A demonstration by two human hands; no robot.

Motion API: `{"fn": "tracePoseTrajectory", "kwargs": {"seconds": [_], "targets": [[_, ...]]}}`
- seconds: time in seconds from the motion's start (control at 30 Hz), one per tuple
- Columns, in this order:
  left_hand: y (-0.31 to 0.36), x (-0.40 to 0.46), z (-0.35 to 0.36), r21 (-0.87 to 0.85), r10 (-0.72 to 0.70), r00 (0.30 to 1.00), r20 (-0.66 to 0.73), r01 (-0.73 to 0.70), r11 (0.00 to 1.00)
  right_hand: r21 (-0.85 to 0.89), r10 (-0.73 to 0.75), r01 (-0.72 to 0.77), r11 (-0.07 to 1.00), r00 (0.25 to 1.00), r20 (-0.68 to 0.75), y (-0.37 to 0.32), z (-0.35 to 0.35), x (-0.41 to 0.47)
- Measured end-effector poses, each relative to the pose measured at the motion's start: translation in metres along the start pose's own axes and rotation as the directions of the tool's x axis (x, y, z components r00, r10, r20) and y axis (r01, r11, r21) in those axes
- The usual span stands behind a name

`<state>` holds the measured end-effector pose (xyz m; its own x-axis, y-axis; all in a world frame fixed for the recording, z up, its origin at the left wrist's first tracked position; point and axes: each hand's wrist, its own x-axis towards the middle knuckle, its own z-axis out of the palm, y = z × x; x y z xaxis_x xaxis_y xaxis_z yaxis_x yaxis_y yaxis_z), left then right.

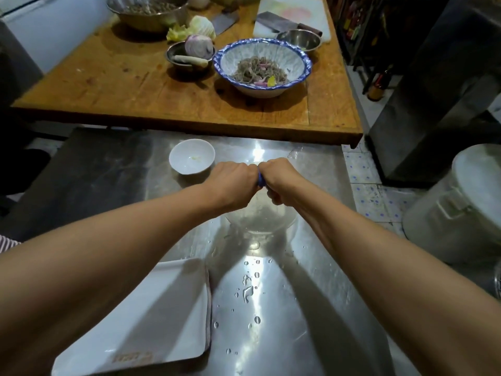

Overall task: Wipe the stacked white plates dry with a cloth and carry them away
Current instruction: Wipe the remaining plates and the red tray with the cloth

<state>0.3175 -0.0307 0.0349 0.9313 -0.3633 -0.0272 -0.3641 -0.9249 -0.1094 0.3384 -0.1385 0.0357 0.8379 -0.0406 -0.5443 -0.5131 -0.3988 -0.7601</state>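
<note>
The plates (pixel 151 316) sit stacked at the near left of the steel worktop (pixel 298 308), partly under the left forearm. They are rectangular with rounded corners, and their long axis runs from the near left edge away toward the centre of the worktop. The stack lies flat; its layered edges show along the right side.

Both arms reach straight forward over the worktop, and the two hands meet knuckle to knuckle well beyond the plates. The left hand (pixel 233 183) and right hand (pixel 282 180) are each curled into a fist around a blue cloth (pixel 261 181), of which only a small fold shows between them. They hang above a clear glass bowl (pixel 261 218) that stands on the steel.

Just left of the left hand stands a small white bowl (pixel 192 156), upright. Water drops (pixel 248 291) are scattered on the steel between the plates and the glass bowl.

Behind the steel surface a wooden table (pixel 113 85) carries a blue-rimmed bowl (pixel 261 67) of food, a small metal bowl with a cut onion (pixel 199 46), a large metal bowl (pixel 147 12), cabbage, two cleavers and a white cutting board (pixel 292 14). At the right a large lidded pot (pixel 461 202) stands on the tiled floor (pixel 363 169), beside a dark steel cabinet (pixel 433 90).
</note>
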Motion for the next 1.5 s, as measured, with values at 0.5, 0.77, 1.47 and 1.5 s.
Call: {"fn": "tracePoseTrajectory", "kwargs": {"seconds": [0.5, 0.77, 1.47, 1.5], "targets": [[0.0, 0.007, 0.003, 0.116, 0.077, 0.997, -0.03, -0.073, 0.991, 0.181, 0.149, -0.146, 0.973, 0.989, -0.006, 0.001, 0.001, -0.002], [0.001, 0.005, -0.001, 0.142, 0.097, 0.995, -0.029, -0.092, 0.986, 0.203, 0.191, -0.176, 0.963, 0.98, -0.055, 0.002, 0.003, -0.007], [0.006, -0.001, 0.004, 0.015, 0.058, 0.996, -0.067, -0.057, 0.998, 0.182, 0.133, -0.12, 0.976, 0.989, -0.06, 0.007, 0.005, -0.009], [0.006, -0.001, 0.005, 0.007, 0.055, 0.996, -0.064, -0.055, 0.998, 0.185, 0.144, -0.13, 0.974, 0.988, -0.061, 0.007, 0.005, -0.01]]}}
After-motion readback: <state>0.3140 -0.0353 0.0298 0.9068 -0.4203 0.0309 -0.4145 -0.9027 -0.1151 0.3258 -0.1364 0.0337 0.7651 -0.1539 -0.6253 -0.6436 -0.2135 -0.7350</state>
